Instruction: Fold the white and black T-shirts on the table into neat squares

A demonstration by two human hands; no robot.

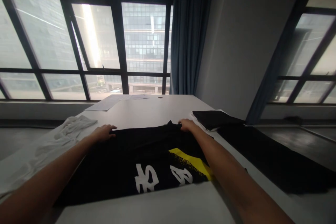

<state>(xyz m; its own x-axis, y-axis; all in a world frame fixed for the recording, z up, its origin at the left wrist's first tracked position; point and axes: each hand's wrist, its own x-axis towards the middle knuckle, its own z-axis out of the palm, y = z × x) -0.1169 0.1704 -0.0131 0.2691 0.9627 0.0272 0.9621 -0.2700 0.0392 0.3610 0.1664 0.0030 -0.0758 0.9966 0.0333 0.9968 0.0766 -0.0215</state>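
Note:
A black T-shirt [118,168] with white lettering and a yellow patch lies spread across the white table in front of me. My left hand [103,133] pinches its far left corner, thumb and index finger at the edge. At the far right edge, my right hand [186,125] has its fingers closed on the black fabric, beside a small bunched bit of cloth. My right forearm crosses over the garment's right side and hides part of it.
Crumpled white cloth [63,133] lies along the table's left edge. Folded black fabric [217,119] rests on white material at the right, and a long black cloth [275,157] stretches beside it. Paper sheets [103,103] lie at the table's far end, below the windows.

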